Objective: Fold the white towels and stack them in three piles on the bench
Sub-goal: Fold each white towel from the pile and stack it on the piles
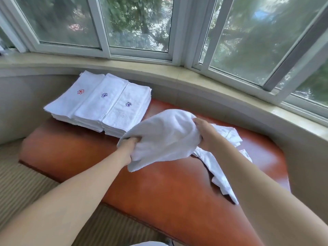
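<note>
Terrycloth sags between both hands in the head view: a white towel [165,135], bunched and held up over the bench [159,185], with the left hand [128,148] gripping a gathered edge at its lower left and the right hand [204,134] curled round a fold at its right side. It looks light, limp and slightly nubby, so it should drape and slump rather than keep any crease until pressed flat; I judge the corners or a hemmed edge the best places to take hold, since a fistful of the middle only bundles it. Under and beyond the right forearm lie unfolded towels [218,167], crumpled, thin and wrinkled, spread across the bench toward its right end. At the far left end stand three folded piles [99,105], touching side by side, flat rectangular stacks with neat layered edges, each topped by a small embroidered flower, one red and two blue. The bench top is smooth, glossy reddish-brown, probably a little slick under cloth. Behind runs a pale stone sill [177,71] beneath white-framed windows [138,32].
</note>
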Motion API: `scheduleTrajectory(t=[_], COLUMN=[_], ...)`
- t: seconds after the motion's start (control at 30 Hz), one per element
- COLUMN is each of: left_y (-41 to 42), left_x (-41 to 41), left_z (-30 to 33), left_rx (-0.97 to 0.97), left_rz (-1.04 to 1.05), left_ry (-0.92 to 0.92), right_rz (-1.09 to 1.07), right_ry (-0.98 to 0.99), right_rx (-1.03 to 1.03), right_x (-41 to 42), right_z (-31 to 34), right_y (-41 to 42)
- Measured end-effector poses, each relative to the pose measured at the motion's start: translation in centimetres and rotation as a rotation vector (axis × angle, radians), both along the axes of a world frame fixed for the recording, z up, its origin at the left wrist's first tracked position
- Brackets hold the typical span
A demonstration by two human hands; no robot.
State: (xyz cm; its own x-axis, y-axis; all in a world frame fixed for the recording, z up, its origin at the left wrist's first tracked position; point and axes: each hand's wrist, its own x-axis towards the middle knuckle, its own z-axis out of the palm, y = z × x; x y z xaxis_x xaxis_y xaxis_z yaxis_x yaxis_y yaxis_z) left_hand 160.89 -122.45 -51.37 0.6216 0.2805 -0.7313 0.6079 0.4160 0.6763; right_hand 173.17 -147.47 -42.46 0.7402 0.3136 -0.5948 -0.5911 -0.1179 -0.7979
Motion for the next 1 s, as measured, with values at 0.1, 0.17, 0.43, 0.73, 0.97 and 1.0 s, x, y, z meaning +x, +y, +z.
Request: scheduleTrajectory(t=[0.1, 0.17, 0.43, 0.73, 0.97, 1.0], left_y=[-0.6, -1.0, 1.6, 3.9, 7.1, 6.6], left_x=[-0.9, -1.9, -3.4, -1.4, 1.9, 1.7], left_z=[-2.4, -3.8, -4.2, -0.7, 6.3, 6.0], left_rx=[0.239, 0.284, -0.173, -0.088, -0.105, -0.042], left_rz=[0.036, -0.024, 0.067, -0.215, -0.19, -0.279], left_ry=[0.101, 0.182, 0.028, 0.02, -0.258, -0.219], right_rz=[-0.127, -0.125, -0.188, -0.19, -0.194, -0.124], right_ry=[0.062, 0.084, -0.001, 0.008, -0.117, -0.135], right_rx=[-0.327, -0.411, -0.393, -0.33, -0.338, -0.445], right_x=[-1.6, -2.9, -3.2, 0.3, 5.2, 4.9], right_z=[-6.8, -11.0, -14.7, -11.7, -4.6, -4.8], right_y=[-4.1, -5.9, -8.8, -8.2, -6.1, -6.3])
